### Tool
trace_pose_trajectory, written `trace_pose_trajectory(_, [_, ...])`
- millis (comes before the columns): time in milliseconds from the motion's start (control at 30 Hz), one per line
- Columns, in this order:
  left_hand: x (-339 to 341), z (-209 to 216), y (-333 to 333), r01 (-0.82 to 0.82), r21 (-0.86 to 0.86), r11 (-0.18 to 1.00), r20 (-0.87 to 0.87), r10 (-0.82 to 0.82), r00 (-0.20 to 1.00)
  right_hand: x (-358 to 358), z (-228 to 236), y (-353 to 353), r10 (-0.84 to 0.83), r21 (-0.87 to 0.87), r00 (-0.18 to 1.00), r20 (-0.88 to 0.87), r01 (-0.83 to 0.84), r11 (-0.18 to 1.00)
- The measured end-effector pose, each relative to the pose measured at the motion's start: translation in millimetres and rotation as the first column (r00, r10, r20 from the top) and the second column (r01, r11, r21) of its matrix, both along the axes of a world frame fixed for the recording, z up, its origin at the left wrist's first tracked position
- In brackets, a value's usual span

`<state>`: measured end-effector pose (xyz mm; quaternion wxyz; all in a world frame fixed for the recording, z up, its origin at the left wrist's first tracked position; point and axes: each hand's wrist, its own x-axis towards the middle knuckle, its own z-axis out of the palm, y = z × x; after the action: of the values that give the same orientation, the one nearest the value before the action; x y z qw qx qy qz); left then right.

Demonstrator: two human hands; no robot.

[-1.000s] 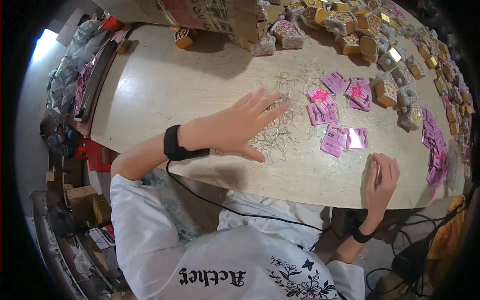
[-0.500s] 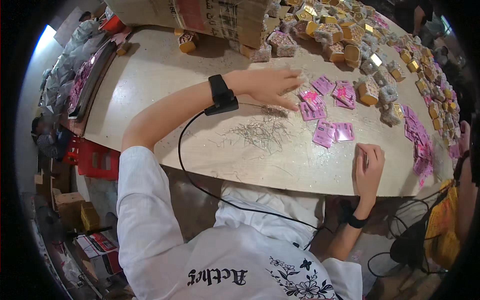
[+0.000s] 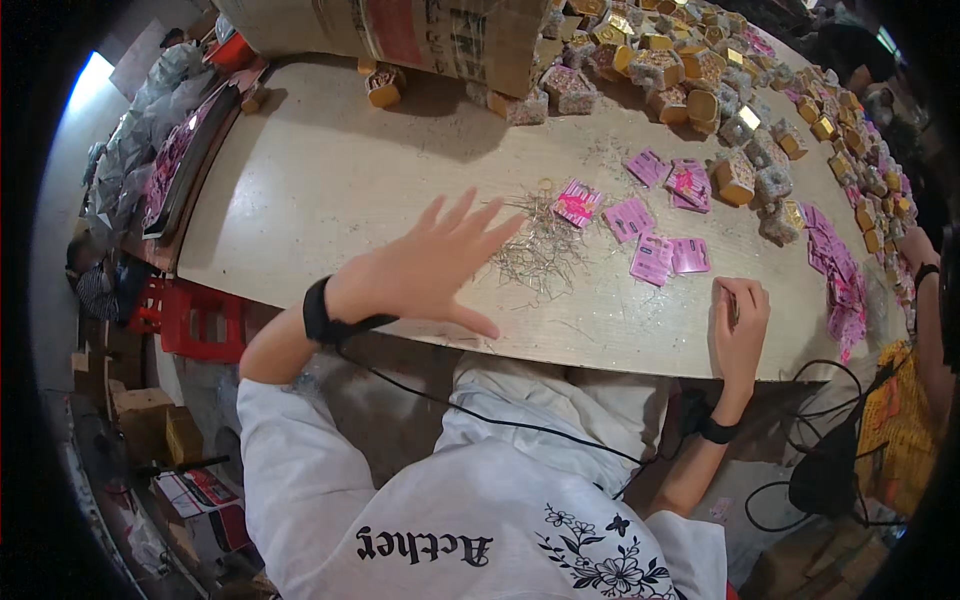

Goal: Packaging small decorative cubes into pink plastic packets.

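My left hand is held over the near left part of the table, open, with the fingers spread and nothing in them. Just right of its fingertips lies a loose heap of thin metal wire pins. A pink printed card rests at the heap's upper right edge. More small pink cards, among them a pair side by side and a small stack, lie farther right. Near the table's front edge, my right hand rests with curled fingers; whatever may be inside them is hidden.
A large cardboard box stands at the far edge. Many gold-and-glitter small boxes are heaped at the far right, beside a strip of pink cards. A black cable runs from my left wrist. Another person's arm reaches in at right.
My left hand has moved back toward me and left, away from the cards. One pink card now lies farther left, by the wire pins, whose heap has shifted right. The right hand stays put.
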<state>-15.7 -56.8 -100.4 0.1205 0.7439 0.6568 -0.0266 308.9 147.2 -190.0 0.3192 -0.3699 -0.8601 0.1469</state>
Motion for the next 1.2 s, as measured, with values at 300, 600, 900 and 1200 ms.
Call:
trace_pose_trajectory(300, [25,-48,-76,-0.456,0.029,0.89,-0.111,0.456,0.883,1,-2,5,0.001,-0.067,1.0,-0.027,-0.003,0.998])
trace_pose_trajectory(600, [32,-68,-69,-0.544,0.213,0.812,-0.002,0.557,0.83,8,-10,13,0.04,-0.142,0.998,-0.056,-0.048,0.989])
trace_pose_trajectory(900, [41,-80,-49,-0.483,0.309,0.82,0.194,0.443,0.876,2,-6,7,0.018,-0.082,1.0,-0.008,-0.019,0.996])
trace_pose_trajectory(1200, [59,-97,-24,-0.591,0.558,0.583,0.509,0.321,0.798,0,-7,8,0.03,-0.096,0.999,-0.017,-0.032,0.995])
